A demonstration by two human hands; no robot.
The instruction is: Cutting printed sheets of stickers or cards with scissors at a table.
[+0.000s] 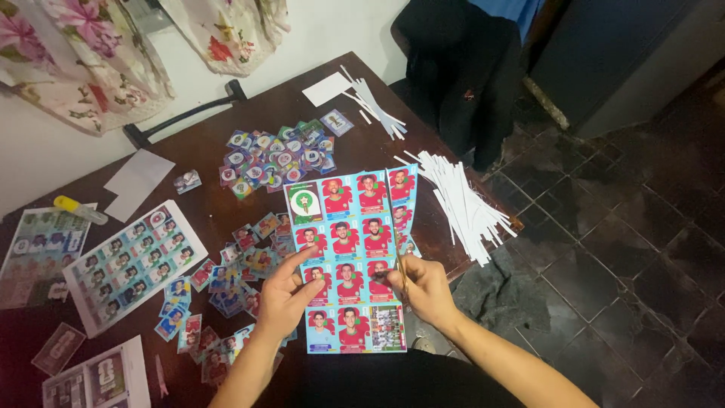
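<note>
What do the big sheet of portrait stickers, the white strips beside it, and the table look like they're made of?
Sticker sheet: glossy printed paper, judging by its sheen and the way its right column folds up. White strips: thin matte paper offcuts, probably, lying limp and curled. Table: dark brown wood or veneer, smooth with a faint shine.

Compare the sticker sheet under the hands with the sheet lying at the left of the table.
The sticker sheet under the hands shows large red-and-blue portraits; the left sheet shows smaller, paler ones. The first is held by the left hand and right hand, its right strip cut loose; the left sheet lies untouched and whole. Both are printed portrait grids.
</note>
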